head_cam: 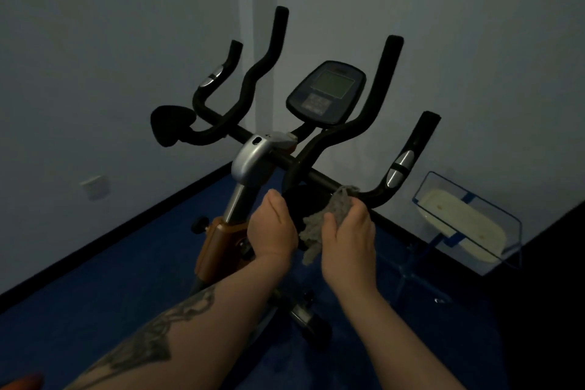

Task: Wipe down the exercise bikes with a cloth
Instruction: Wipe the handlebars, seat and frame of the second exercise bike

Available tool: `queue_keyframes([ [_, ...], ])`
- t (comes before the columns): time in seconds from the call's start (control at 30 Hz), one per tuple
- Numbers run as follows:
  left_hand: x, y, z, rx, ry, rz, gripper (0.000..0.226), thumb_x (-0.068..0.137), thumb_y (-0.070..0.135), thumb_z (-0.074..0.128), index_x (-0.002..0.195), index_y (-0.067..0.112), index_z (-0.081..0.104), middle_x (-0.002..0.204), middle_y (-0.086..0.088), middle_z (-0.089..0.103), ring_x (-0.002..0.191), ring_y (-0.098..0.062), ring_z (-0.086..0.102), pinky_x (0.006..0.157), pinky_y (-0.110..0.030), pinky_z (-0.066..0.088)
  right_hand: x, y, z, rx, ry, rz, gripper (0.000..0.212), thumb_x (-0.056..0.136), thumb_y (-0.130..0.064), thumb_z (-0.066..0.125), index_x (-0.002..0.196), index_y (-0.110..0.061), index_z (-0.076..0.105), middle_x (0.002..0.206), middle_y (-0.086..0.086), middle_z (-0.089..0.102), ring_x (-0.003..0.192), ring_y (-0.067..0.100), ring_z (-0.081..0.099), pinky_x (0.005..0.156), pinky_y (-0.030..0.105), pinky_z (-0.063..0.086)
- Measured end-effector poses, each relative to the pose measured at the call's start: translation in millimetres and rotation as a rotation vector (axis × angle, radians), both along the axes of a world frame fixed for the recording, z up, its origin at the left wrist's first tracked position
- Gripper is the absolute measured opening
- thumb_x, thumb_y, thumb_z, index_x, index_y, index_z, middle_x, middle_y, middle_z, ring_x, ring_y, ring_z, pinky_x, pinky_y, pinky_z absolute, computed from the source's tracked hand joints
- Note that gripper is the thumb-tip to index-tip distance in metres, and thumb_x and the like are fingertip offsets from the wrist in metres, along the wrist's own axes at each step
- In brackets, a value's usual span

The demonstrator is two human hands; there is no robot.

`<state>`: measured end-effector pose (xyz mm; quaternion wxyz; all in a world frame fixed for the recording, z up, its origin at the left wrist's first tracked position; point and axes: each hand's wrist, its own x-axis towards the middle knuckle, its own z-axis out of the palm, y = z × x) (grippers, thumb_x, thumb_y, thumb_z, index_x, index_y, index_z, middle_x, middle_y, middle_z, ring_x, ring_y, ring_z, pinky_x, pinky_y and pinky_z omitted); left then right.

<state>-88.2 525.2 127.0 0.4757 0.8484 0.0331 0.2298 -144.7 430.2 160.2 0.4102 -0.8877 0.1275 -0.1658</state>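
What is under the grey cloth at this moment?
The grey cloth is draped over the bike's black handlebar, gripped by the right hand. The bar emerges on both sides; the stretch beneath the cloth is covered, so its state cannot be seen.

The black handlebar has silver sensor plates, the cloth is grey, the bike frame is orange-brown with a silver stem, the carpet is dark blue, and the left forearm carries a dark tattoo.
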Motion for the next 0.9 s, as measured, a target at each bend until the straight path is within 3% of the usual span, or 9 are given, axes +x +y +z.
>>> queue_keyframes([
  [0.13,1.3,1.9,-0.2,-0.086,0.034,-0.079,0.028,0.091,0.032,0.015,0.068,0.024,0.03,0.062,0.003,0.036,0.056,-0.014,0.039,0.053,-0.031,0.029,18.7,1.5,8.8,-0.057,0.037,-0.059,0.039,0.101,-0.034,0.041,0.135,-0.016,0.038,0.13,0.004,0.046,0.119,0.019,0.041,0.091,0.031,0.04],
  [0.27,9.3,15.7,-0.8,-0.197,-0.043,-0.225,0.023,0.1,0.02,0.029,0.089,0.025,0.048,0.083,0.01,0.046,0.071,-0.001,0.048,0.063,-0.022,0.037,-14.2,25.8,-8.3,-0.236,-0.136,-0.178,0.046,0.094,-0.021,0.057,0.136,-0.015,0.043,0.126,0.005,0.045,0.113,0.017,0.041,0.088,0.026,0.04],
  [0.37,28.0,30.4,6.1,-0.059,-0.137,-0.412,0.019,0.099,0.023,0.036,0.096,0.028,0.053,0.088,0.016,0.049,0.084,-0.001,0.048,0.074,-0.024,0.041,-22.0,34.2,-16.6,-0.422,-0.179,-0.246,0.053,0.076,-0.01,0.075,0.126,-0.014,0.056,0.122,0.011,0.052,0.108,0.024,0.047,0.084,0.034,0.044],
  [0.47,44.9,37.5,15.1,0.157,-0.255,-0.571,0.033,0.096,0.025,0.032,0.097,0.021,0.065,0.087,0.01,0.06,0.088,-0.008,0.051,0.08,-0.038,0.045,1.1,29.6,-4.3,-0.525,-0.189,-0.224,0.043,0.073,-0.004,0.076,0.114,-0.011,0.067,0.117,0.012,0.06,0.109,0.031,0.055,0.098,0.046,0.041],
  [0.53,49.2,38.9,12.3,0.161,-0.319,-0.642,0.041,0.096,0.026,0.029,0.1,0.013,0.068,0.102,0.001,0.064,0.104,-0.014,0.055,0.093,-0.043,0.044,10.8,30.6,2.0,-0.499,-0.19,-0.215,0.035,0.081,-0.003,0.069,0.116,-0.009,0.067,0.122,0.01,0.062,0.119,0.028,0.054,0.115,0.047,0.024],
  [0.6,47.7,39.8,7.2,0.07,-0.236,-0.704,0.047,0.096,0.034,0.024,0.104,0.015,0.066,0.117,0.004,0.055,0.118,-0.015,0.05,0.103,-0.04,0.038,7.6,36.8,-2.2,-0.514,-0.168,-0.253,0.04,0.083,-0.005,0.068,0.123,-0.009,0.064,0.131,0.01,0.059,0.129,0.024,0.049,0.119,0.047,0.012],
  [0.73,48.3,42.3,3.1,-0.09,-0.023,-0.837,0.032,0.099,0.038,0.025,0.102,0.039,0.056,0.134,0.011,0.039,0.128,-0.006,0.042,0.107,-0.03,0.034,-10.6,58.8,-19.2,-0.593,-0.18,-0.272,0.052,0.075,-0.006,0.076,0.125,-0.008,0.063,0.134,0.009,0.058,0.129,0.021,0.05,0.118,0.047,0.012],
  [0.83,50.3,47.0,6.1,-0.245,0.097,-0.973,0.031,0.105,0.028,0.029,0.107,0.04,0.057,0.148,0.004,0.034,0.124,0.008,0.042,0.103,-0.014,0.036,2.8,67.4,-11.1,-0.568,-0.245,-0.305,0.047,0.076,-0.004,0.075,0.121,-0.007,0.066,0.126,0.009,0.064,0.12,0.019,0.059,0.116,0.048,0.014],
  [0.9,52.1,50.2,10.4,-0.35,0.173,-1.046,0.03,0.103,0.025,0.031,0.111,0.042,0.054,0.15,0.0,0.034,0.128,0.0,0.043,0.107,-0.022,0.037,19.0,70.0,4.2,-0.461,-0.269,-0.371,0.041,0.084,-0.007,0.067,0.125,-0.008,0.063,0.126,0.007,0.064,0.12,0.016,0.059,0.119,0.043,0.007],
])
